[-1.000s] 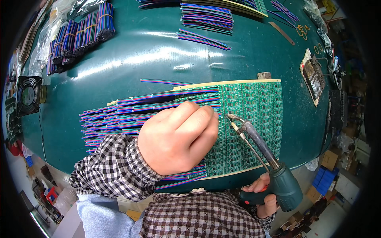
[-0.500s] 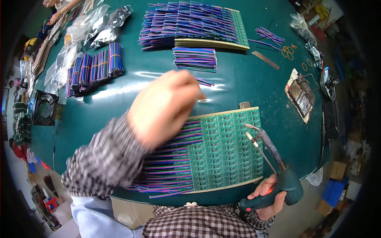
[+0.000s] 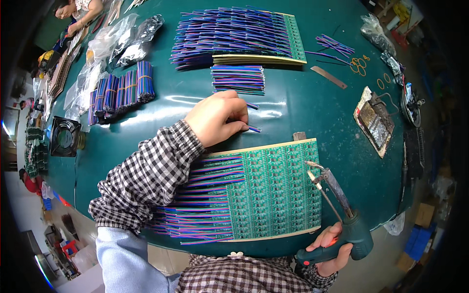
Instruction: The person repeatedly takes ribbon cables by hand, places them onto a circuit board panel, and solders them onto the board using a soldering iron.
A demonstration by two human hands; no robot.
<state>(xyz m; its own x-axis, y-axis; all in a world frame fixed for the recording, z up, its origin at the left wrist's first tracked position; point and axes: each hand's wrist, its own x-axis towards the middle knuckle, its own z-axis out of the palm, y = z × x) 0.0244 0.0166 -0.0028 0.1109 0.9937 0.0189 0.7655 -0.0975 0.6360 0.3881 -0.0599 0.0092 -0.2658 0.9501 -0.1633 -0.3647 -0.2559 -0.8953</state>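
My left hand is closed in a pinch on a short multicolour ribbon wire, whose end sticks out past the fingertips. It hovers over the far edge of a green circuit board panel. Rows of blue, red and black wires lie across the panel's left part and overhang its left edge. My right hand grips the handle of a dark green soldering gun. Its tip, with a thin feed tube beside it, is over the panel's right side. Another loose wire shows beyond my left fingers.
Beyond sits a wire stack and a wired panel pile. Banded wire bundles, plastic bags and a fan are left. Right are rubber bands, a metal strip and a solder-stained tray. A co-worker sits far left.
My left hand, blurred before, has come to a pinch with a wire end showing at its fingertips. My right hand and the soldering gun have hardly moved. The co-worker shows more fully.
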